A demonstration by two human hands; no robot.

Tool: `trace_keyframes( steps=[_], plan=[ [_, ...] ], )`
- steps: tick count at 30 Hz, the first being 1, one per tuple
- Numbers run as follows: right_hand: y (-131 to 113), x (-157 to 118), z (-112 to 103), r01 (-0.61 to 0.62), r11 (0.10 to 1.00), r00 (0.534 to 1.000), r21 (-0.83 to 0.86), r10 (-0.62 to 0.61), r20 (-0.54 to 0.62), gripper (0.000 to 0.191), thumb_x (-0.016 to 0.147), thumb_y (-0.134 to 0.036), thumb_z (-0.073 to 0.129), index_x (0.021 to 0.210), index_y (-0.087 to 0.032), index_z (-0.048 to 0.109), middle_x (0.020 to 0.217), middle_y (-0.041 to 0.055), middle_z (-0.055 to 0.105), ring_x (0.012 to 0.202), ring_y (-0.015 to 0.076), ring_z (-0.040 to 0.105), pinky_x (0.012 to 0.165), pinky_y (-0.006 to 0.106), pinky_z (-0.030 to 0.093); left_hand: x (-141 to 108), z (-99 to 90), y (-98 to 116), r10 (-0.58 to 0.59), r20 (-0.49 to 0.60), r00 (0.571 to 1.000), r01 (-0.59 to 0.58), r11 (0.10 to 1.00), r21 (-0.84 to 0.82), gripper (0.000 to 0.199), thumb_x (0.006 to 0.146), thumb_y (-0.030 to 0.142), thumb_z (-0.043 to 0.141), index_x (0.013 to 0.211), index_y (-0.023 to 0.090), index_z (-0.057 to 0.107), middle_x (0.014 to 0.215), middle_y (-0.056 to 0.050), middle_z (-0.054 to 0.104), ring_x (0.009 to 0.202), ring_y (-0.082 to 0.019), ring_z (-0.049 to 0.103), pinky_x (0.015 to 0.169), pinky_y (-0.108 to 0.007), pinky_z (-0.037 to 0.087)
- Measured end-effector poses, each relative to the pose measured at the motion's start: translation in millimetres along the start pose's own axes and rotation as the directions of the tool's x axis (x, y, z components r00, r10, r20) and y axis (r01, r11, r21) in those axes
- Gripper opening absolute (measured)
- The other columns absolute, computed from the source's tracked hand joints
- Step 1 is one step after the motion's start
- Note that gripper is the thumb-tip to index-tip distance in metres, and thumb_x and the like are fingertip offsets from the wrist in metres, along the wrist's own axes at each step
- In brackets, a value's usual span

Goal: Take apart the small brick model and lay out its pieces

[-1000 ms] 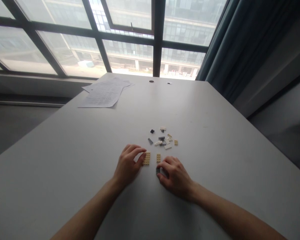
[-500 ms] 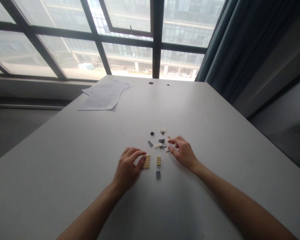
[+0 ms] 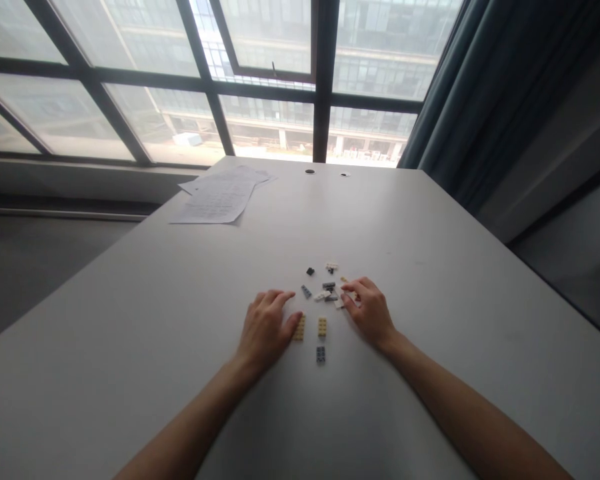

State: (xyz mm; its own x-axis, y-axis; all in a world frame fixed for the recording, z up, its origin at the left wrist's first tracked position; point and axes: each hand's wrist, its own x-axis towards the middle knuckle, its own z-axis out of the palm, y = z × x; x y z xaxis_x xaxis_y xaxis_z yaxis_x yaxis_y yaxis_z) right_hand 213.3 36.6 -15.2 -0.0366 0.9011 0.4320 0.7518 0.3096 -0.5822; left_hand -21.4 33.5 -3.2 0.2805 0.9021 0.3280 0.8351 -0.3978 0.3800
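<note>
My left hand is open, its index finger stretched out and its thumb over the edge of a tan studded building plate, partly covering it. My right hand has its thumb and index finger bent close together at a small white building piece, at the right side of a loose pile. In that pile lie grey pieces and a white piece. Between the hands is a small tan brick, with a dark grey brick nearer to me.
A grey piece, a black piece and a white studded piece lie around the pile. Printed papers overlap at the white table's far left. Windows and a dark curtain stand beyond it.
My left index finger has lifted and stretched away from the thumb, which stays at the tan plate. My right thumb and index finger have drawn closer together. The camera view has shifted slightly.
</note>
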Motion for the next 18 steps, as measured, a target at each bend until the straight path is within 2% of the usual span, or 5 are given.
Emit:
trace_keyframes(
  steps=[3, 6, 11, 18],
  plan=[
    [2.7, -1.6, -2.9, -0.003, 1.000, 0.997, 0.023, 0.005, -0.079, 0.011, 0.084, -0.020, 0.057, 0.088, -0.018, 0.066, 0.086, 0.0049, 0.062, 0.079, 0.0192, 0.057, 0.077, 0.032, 0.046, 19.3, 2.7, 6.4, -0.037, 0.100, 0.994, 0.028, 0.995, 0.094, 0.039, 0.082, 0.036, 0.059, 0.117, 0.017, 0.060, 0.110, -0.009, 0.062, 0.104, -0.027, 0.052, 0.090, -0.040, 0.042],
    [4.9, -2.1, -6.4, -0.026, 0.999, 0.993, 0.035, 0.030, -0.117, 0.010, 0.083, -0.020, 0.057, 0.086, -0.017, 0.066, 0.084, 0.0047, 0.062, 0.077, 0.0189, 0.056, 0.074, 0.031, 0.046, 36.5, 5.8, 12.0, -0.074, 0.154, 0.985, 0.048, 0.985, 0.167, 0.035, 0.082, 0.038, 0.058, 0.109, 0.017, 0.064, 0.105, -0.010, 0.062, 0.100, -0.027, 0.053, 0.087, -0.039, 0.043],
    [12.4, -9.9, -18.6, -0.050, 0.998, 0.995, 0.029, 0.052, -0.086, 0.010, 0.083, -0.021, 0.057, 0.086, -0.018, 0.067, 0.083, 0.0039, 0.062, 0.074, 0.0178, 0.055, 0.072, 0.030, 0.045, 44.6, 10.5, 12.6, -0.046, 0.119, 0.992, 0.020, 0.978, 0.210, 0.027, 0.084, 0.039, 0.054, 0.098, 0.020, 0.068, 0.098, -0.009, 0.062, 0.096, -0.027, 0.054, 0.081, -0.038, 0.044],
    [18.5, -29.9, -35.1, -0.050, 0.997, 0.998, 0.057, 0.053, -0.044, 0.011, 0.083, -0.020, 0.056, 0.087, -0.019, 0.066, 0.085, 0.0037, 0.061, 0.073, 0.0173, 0.054, 0.067, 0.028, 0.046, 42.3, 15.8, 3.6, 0.040, 0.076, 0.996, -0.049, 0.992, 0.115, 0.023, 0.084, 0.035, 0.054, 0.097, 0.020, 0.067, 0.098, -0.009, 0.063, 0.096, -0.028, 0.054, 0.082, -0.041, 0.044]
  ],
)
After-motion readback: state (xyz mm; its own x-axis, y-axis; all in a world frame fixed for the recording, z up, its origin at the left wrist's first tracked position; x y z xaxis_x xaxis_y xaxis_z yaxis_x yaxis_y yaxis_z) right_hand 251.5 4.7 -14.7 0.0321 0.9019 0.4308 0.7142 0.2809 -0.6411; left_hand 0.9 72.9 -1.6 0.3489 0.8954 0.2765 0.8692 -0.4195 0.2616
